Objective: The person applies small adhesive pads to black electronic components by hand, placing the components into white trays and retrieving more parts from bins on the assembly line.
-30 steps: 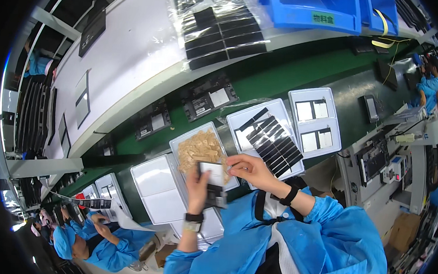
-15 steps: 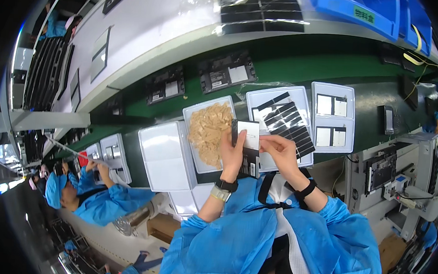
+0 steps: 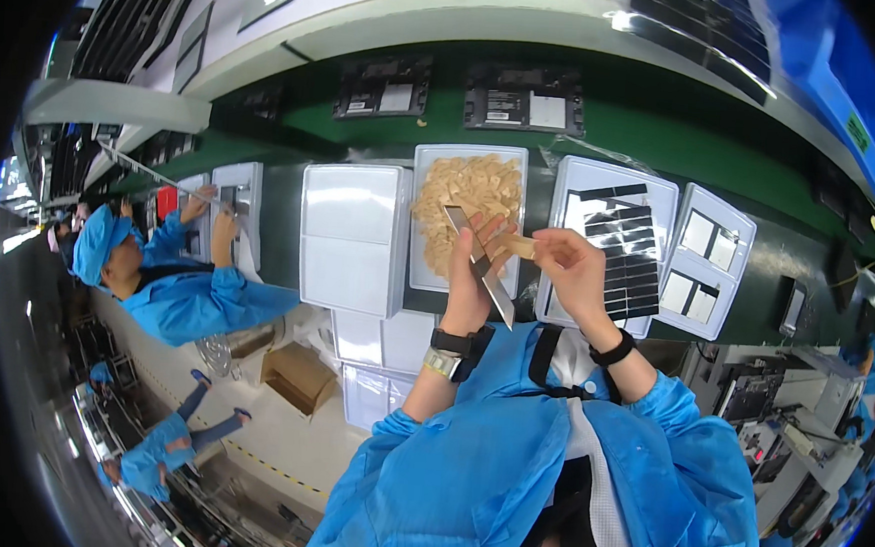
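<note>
My left hand [image 3: 469, 298] is closed on a thin flat panel [image 3: 497, 294], black and white, tilted nearly edge-on, with the thumb on the near side and the fingers spread behind it. Between the thumb and fingers of my right hand [image 3: 579, 280] is a short tan strip [image 3: 520, 247]. Its left end reaches the left fingertips; whether it touches the panel I cannot tell. Beneath and beyond my left hand, many loose tan pieces [image 3: 470, 187] fill a white tray [image 3: 421, 162]. Under my right hand, a sheet of black strips [image 3: 631, 253] lies over another white tray [image 3: 566, 181].
White lidded boxes [image 3: 351, 238] stand to the left. At right, a divided white tray [image 3: 675, 278] holds several black-and-white panels. Dark device housings [image 3: 524, 98] rest on the green surface under a shelf. A co-worker in blue [image 3: 171, 282] works at far left.
The panel has turned from facing me to nearly edge-on. A tan strip now shows in my right hand, which has moved slightly from the panel. My view has swung left.
</note>
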Available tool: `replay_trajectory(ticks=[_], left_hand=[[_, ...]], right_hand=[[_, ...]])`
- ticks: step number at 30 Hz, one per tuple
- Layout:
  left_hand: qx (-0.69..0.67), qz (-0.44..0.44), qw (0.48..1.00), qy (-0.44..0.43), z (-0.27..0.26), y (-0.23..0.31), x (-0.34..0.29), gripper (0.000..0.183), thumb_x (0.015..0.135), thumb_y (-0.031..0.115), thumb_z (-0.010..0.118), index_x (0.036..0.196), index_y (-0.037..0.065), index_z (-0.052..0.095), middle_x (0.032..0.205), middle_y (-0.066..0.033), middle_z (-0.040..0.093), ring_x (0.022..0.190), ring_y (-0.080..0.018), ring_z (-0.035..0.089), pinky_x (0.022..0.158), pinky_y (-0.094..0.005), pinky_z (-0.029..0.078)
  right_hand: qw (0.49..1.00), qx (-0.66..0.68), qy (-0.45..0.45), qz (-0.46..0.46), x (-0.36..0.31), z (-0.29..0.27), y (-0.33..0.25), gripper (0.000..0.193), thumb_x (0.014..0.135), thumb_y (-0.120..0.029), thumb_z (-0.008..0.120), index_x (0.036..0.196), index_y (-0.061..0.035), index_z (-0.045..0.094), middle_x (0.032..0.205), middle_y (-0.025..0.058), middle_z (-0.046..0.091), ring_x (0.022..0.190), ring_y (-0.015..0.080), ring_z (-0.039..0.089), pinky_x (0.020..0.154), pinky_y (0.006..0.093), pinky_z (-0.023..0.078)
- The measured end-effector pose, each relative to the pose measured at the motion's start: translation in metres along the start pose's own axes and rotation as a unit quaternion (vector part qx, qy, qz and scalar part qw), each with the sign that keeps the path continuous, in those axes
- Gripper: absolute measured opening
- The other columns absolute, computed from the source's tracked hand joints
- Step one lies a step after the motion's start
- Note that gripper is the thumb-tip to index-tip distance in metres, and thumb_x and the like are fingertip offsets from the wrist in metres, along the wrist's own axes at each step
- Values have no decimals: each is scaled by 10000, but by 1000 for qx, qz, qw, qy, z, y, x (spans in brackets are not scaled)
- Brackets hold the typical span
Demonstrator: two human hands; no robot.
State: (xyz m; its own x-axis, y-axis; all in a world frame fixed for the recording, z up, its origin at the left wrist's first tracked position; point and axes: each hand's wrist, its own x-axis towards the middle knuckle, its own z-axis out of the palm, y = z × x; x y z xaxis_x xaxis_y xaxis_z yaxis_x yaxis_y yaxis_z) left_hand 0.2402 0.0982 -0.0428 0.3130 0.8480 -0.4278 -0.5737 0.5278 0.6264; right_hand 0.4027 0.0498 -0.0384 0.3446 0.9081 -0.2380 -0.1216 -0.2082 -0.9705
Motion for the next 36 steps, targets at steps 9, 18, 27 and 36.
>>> replay_trajectory(ticks=[9, 18, 27, 36], left_hand=[[205, 147, 964, 87, -19, -3, 12, 598, 1047, 265, 597, 1517, -7, 346, 1415, -201, 560, 1321, -295, 567, 1088, -413, 477], [3, 125, 978, 168, -71, 4, 14, 633, 1074, 420, 502, 1533, 18, 338, 1372, -208, 565, 1255, -334, 607, 1087, -451, 496], [67, 154, 960, 224, -90, -11, 17, 663, 1072, 441, 507, 1516, -20, 335, 1377, -229, 552, 1242, -342, 600, 1084, -435, 489], [7, 133, 960, 245, -135, 46, -6, 798, 993, 655, 480, 1511, 60, 360, 1460, -200, 476, 1294, -377, 541, 1158, -478, 412]], right_hand=[[975, -152, -84, -138, -36, 44, -27, 213, 828, 20, 760, 1037, -18, 752, 903, 116, 723, 785, 203, 732, 692, 293, 571], [970, -168, -115, -133, -18, 23, 5, 220, 806, 41, 740, 1013, -33, 747, 922, 105, 697, 762, 217, 695, 682, 305, 559], [951, -169, -238, -105, -32, 52, 13, 167, 837, -9, 712, 1004, -16, 711, 927, 154, 670, 766, 305, 683, 681, 383, 548], [975, -178, -116, -63, 103, 62, 114, 129, 844, -94, 698, 950, -21, 703, 873, 187, 687, 790, 305, 702, 689, 394, 562]])
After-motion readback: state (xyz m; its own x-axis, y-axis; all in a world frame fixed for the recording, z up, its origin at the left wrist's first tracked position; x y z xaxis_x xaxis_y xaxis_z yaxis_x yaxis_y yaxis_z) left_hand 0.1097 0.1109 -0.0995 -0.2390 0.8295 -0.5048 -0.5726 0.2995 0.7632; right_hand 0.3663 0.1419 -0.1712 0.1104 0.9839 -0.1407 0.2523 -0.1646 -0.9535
